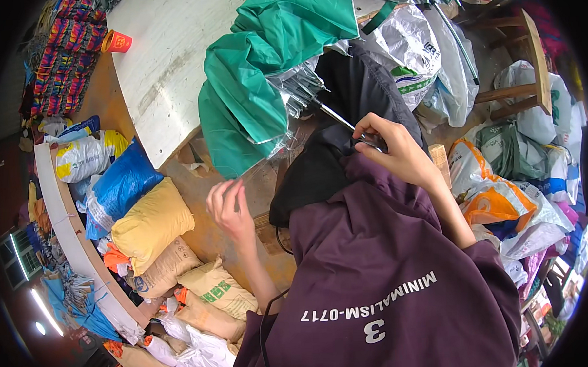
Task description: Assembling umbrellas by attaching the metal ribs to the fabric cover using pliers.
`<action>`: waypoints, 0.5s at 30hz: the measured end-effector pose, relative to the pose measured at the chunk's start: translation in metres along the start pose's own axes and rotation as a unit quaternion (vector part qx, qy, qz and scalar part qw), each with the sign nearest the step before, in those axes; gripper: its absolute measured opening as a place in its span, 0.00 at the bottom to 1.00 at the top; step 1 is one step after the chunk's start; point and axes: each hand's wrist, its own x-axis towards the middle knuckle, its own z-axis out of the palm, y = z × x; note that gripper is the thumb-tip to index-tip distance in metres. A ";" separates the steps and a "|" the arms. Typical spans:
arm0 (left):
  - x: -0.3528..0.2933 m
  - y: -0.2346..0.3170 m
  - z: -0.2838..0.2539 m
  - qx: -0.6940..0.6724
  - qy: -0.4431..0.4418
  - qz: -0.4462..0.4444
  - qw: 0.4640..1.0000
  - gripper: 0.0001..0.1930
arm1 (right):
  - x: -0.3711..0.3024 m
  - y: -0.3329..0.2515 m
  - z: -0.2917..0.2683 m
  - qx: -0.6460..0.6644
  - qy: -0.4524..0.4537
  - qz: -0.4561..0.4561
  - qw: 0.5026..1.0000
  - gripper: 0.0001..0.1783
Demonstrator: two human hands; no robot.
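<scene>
A green umbrella (247, 87) with a silvery underside lies partly folded, its canopy draped over the edge of a white table and toward my lap. Its thin metal shaft (335, 115) slants down to my right hand (394, 149), which is closed around the dark handle end above my knee. My left hand (231, 209) is raised at the canopy's lower corner, thumb and fingertips drawn together. Anything between those fingertips is too small to make out. My dark trousers and purple top (376, 258) lie beneath the hands.
The white table (161, 71) bears a red paper cup (116, 41) at its left edge. Stuffed sacks, including a yellow sack (154, 222), fill the left. Plastic bags (410, 54) hang at the table's right, near a wooden stool (531, 61). More bags (498, 194) lie right.
</scene>
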 end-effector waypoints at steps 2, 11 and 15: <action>-0.003 -0.010 -0.007 0.000 0.001 -0.011 1.000 0.06 | 0.001 0.003 0.002 0.008 0.008 -0.016 1.000 0.11; -0.020 -0.055 -0.042 0.068 0.039 -0.070 0.994 0.05 | 0.007 0.001 0.005 -0.008 -0.014 -0.003 1.000 0.11; -0.024 -0.068 -0.051 0.094 0.046 -0.088 0.991 0.02 | 0.008 0.002 0.004 -0.001 -0.007 -0.012 1.000 0.11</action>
